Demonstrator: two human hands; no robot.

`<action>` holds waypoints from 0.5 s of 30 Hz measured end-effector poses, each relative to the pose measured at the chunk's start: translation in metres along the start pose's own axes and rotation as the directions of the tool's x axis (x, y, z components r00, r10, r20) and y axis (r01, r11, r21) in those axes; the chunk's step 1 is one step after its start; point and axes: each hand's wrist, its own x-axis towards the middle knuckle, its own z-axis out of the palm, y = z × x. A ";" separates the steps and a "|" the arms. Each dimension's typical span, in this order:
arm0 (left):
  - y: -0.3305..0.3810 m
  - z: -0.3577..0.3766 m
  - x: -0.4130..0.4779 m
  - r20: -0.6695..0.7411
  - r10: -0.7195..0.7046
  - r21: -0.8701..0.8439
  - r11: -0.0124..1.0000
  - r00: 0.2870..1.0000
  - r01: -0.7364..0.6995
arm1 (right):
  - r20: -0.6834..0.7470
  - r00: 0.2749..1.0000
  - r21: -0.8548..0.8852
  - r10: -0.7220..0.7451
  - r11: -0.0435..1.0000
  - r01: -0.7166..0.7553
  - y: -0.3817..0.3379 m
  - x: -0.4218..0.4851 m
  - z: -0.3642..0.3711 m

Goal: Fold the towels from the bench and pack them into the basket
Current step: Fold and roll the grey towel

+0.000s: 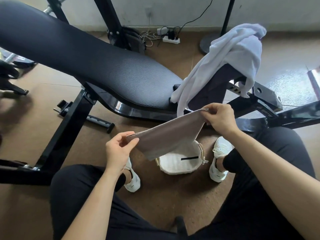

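My left hand (117,149) pinches one top corner of the grey towel (166,135), and my right hand (220,118) pinches the other. The towel is taut in the air between them, long axis running near-left to far-right. The basket (176,171) sits on the floor right under its hanging edge. Beyond, a white towel (230,54) drapes over the bench (103,66) at its right end, closest to my right hand.

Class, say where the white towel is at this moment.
Head view, upper right: the white towel drapes over the end of the bench, above the right hand holding the brown towel.
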 end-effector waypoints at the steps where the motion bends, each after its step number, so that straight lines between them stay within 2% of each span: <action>1: -0.001 0.001 0.000 -0.013 0.015 0.021 1.000 1.000 -0.014 | 0.013 1.000 0.006 0.004 1.000 -0.004 0.003 -0.001 0.000; 5: -0.006 0.000 0.003 -0.050 -0.007 0.054 0.998 0.999 0.010 | 0.043 0.998 -0.012 0.052 0.999 -0.052 0.018 -0.003 0.003; 10: -0.010 -0.001 0.005 -0.083 0.062 0.223 0.974 0.995 -0.042 | 0.047 0.995 -0.064 0.088 0.994 -0.085 0.022 -0.002 0.007; 15: -0.009 0.008 0.007 -0.118 -0.056 0.094 0.993 0.991 0.068 | 0.062 0.994 0.020 0.092 0.995 -0.093 0.009 -0.011 0.019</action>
